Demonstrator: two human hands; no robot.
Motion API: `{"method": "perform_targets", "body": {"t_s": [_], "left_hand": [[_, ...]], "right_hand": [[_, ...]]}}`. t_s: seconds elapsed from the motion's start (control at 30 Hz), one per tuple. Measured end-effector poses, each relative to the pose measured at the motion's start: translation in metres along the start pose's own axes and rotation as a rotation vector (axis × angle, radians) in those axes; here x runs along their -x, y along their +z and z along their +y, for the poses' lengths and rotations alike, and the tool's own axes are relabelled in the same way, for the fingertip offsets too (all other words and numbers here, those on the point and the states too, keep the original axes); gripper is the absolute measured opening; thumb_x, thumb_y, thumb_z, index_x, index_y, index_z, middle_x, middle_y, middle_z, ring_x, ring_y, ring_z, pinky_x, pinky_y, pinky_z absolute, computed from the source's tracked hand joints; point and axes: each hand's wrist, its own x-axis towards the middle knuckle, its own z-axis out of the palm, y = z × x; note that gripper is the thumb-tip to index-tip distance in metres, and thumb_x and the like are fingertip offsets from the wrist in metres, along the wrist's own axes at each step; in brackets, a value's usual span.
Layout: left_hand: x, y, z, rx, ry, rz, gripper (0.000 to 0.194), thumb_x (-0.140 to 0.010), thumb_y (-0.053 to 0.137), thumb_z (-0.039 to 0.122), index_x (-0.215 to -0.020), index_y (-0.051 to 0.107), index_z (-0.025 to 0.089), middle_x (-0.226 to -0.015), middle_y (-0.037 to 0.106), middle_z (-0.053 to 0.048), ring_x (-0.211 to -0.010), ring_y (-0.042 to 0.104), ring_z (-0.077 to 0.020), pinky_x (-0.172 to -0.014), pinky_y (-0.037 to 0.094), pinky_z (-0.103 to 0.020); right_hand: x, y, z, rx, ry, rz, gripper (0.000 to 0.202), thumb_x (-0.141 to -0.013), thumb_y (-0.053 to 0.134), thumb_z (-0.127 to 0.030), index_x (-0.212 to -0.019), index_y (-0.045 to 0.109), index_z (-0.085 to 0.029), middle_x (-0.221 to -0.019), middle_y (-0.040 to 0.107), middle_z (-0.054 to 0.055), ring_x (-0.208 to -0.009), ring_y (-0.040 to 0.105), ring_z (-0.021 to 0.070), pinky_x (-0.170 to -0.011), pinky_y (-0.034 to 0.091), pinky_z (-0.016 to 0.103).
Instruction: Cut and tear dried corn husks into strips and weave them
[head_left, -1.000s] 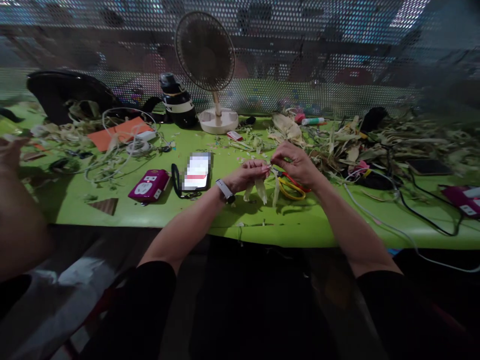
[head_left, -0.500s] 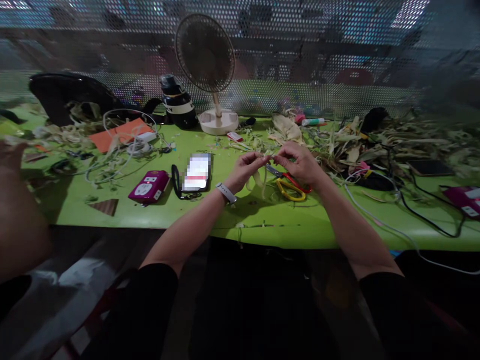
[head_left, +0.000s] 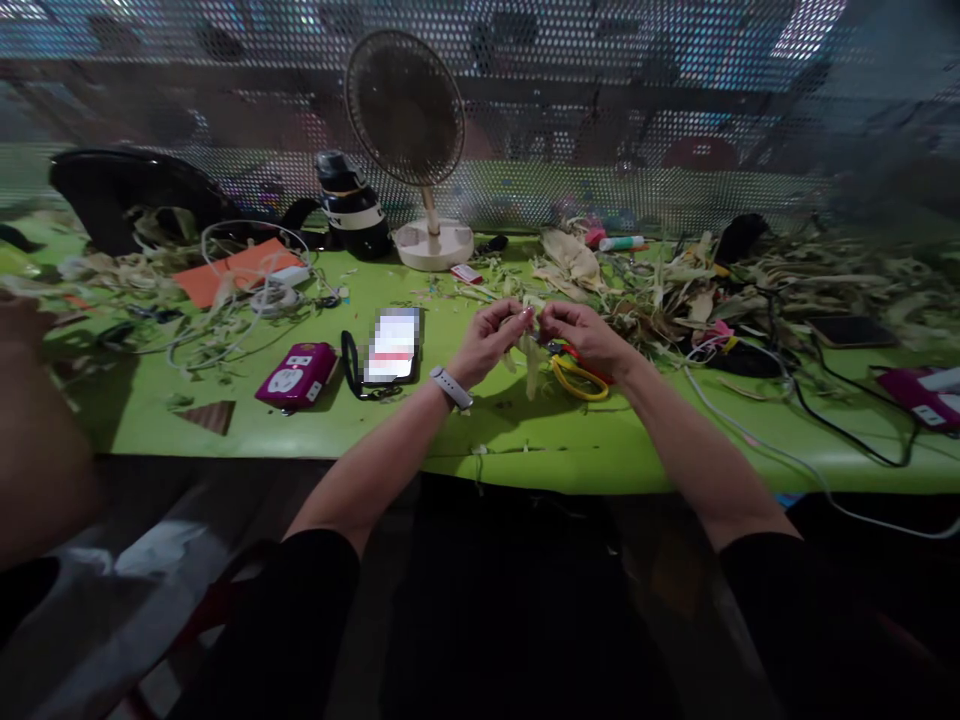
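My left hand (head_left: 491, 340) wears a grey-banded watch and pinches a pale green husk strip (head_left: 532, 370) that hangs below the fingertips. Close beside it, my right hand (head_left: 583, 335) is closed, thumb against fingers, at the upper part of the same strip. The fingertips of both hands nearly meet, and what lies right between them is too small to make out. Under my right hand lie scissors with yellow and red handles (head_left: 579, 382), their blades mostly hidden.
A pile of dried husks (head_left: 697, 290) covers the right of the green table (head_left: 390, 430). Left of my hands lie a lit phone (head_left: 391, 345) and a purple box (head_left: 297, 376). Behind stand a fan (head_left: 406, 110) and a black bottle (head_left: 354, 210). A co-worker's arm (head_left: 41, 420) is at far left.
My right hand has moved slightly left and down, now covering the scissors' blades. The strip hangs more upright and broader between my hands. The view has shifted slightly.
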Motion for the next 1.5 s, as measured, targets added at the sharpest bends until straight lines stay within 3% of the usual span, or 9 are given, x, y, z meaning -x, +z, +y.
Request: {"method": "perform_targets", "body": {"t_s": [0.1,0.23,0.5,0.73,0.9,1.1,1.27,1.37,1.5], "left_hand": [[-0.005,-0.005,0.0,0.042,-0.058,-0.031,0.043,-0.068,0.075,0.06,-0.069,0.06,0.019,-0.053,0.044,0.005,-0.045,0.034,-0.0048,-0.043,0.025,-0.021],[-0.009,-0.009,0.0,0.143,-0.129,-0.082,0.037,-0.07,0.078,0.049,-0.071,0.059,0.018,-0.055,0.048,0.004,-0.047,0.04,-0.0043,-0.043,0.028,-0.019],[-0.007,-0.008,-0.006,0.131,-0.057,-0.193,0.035,-0.075,0.075,0.048,-0.079,0.061,0.016,-0.059,0.051,0.005,-0.048,0.044,-0.0033,-0.047,0.034,-0.017],[-0.005,-0.006,-0.002,0.07,-0.039,-0.15,0.036,-0.076,0.073,0.049,-0.078,0.06,0.016,-0.06,0.053,0.004,-0.049,0.044,-0.0034,-0.049,0.036,-0.017],[-0.004,-0.003,0.003,0.095,-0.027,-0.207,0.036,-0.078,0.071,0.05,-0.082,0.063,0.015,-0.061,0.054,0.003,-0.05,0.043,-0.0038,-0.048,0.034,-0.017],[-0.003,-0.002,0.007,0.101,-0.007,-0.187,0.037,-0.074,0.075,0.049,-0.08,0.064,0.015,-0.058,0.045,0.005,-0.049,0.035,-0.0033,-0.046,0.029,-0.017],[-0.002,-0.001,0.005,0.079,0.025,-0.176,0.037,-0.074,0.074,0.05,-0.083,0.064,0.016,-0.062,0.049,0.004,-0.051,0.038,-0.0042,-0.049,0.033,-0.019],[-0.001,-0.001,0.004,0.064,0.046,-0.157,0.038,-0.074,0.075,0.05,-0.085,0.064,0.016,-0.064,0.052,0.003,-0.053,0.042,-0.0045,-0.051,0.035,-0.019],[-0.001,-0.003,0.007,0.031,0.037,-0.22,0.036,-0.076,0.073,0.049,-0.082,0.062,0.015,-0.062,0.05,0.004,-0.051,0.04,-0.0039,-0.048,0.032,-0.018]], "right_hand": [[-0.002,-0.006,0.001,-0.046,0.051,0.077,0.05,-0.062,0.078,-0.064,-0.068,0.055,-0.019,-0.065,0.056,-0.002,-0.064,0.054,0.0118,-0.066,0.049,0.027],[-0.004,-0.014,0.001,-0.115,0.058,0.111,0.048,-0.06,0.081,-0.059,-0.067,0.055,-0.019,-0.063,0.056,-0.003,-0.06,0.056,0.0104,-0.064,0.05,0.025],[-0.004,-0.015,-0.001,-0.149,0.031,0.118,0.047,-0.06,0.083,-0.057,-0.066,0.056,-0.018,-0.064,0.056,-0.003,-0.059,0.055,0.0088,-0.064,0.051,0.025],[-0.004,-0.015,-0.001,-0.156,0.046,0.127,0.048,-0.056,0.084,-0.057,-0.065,0.058,-0.018,-0.062,0.056,-0.003,-0.06,0.055,0.0093,-0.063,0.05,0.024],[-0.003,-0.014,-0.005,-0.184,0.039,0.181,0.046,-0.056,0.084,-0.056,-0.066,0.058,-0.02,-0.062,0.056,-0.003,-0.058,0.053,0.0098,-0.063,0.051,0.026],[-0.004,-0.014,-0.004,-0.171,0.063,0.158,0.044,-0.056,0.083,-0.054,-0.063,0.056,-0.019,-0.061,0.054,-0.004,-0.057,0.051,0.0093,-0.061,0.047,0.024],[-0.001,-0.009,-0.001,-0.146,0.082,0.094,0.042,-0.064,0.081,-0.052,-0.065,0.055,-0.018,-0.062,0.052,-0.004,-0.058,0.046,0.008,-0.059,0.041,0.023],[0.002,-0.002,0.005,-0.189,0.116,0.027,0.039,-0.067,0.079,-0.05,-0.07,0.058,-0.018,-0.066,0.055,-0.003,-0.06,0.049,0.0083,-0.062,0.043,0.023],[0.0,-0.006,0.012,-0.167,0.137,-0.019,0.026,-0.072,0.075,-0.041,-0.074,0.063,-0.018,-0.071,0.062,-0.002,-0.067,0.056,0.011,-0.072,0.046,0.026]]}}
